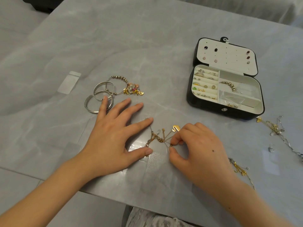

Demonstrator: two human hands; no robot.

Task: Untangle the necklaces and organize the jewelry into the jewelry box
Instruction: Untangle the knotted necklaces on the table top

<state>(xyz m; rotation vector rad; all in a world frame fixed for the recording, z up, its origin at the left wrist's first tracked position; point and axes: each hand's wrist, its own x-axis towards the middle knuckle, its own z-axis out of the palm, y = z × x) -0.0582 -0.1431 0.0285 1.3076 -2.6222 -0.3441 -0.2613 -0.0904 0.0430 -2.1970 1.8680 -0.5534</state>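
While the left hand (113, 136) is laid flat, fingers spread, index tip and thumb pressed on the tangled necklaces (155, 139), a fine gold strand is pinched between thumb and forefinger of the right hand (198, 149). The knotted gold and silver chains are spread on the glossy grey bench (147, 46); the black, cream-lined jewelry box (211, 112) is set open beyond.
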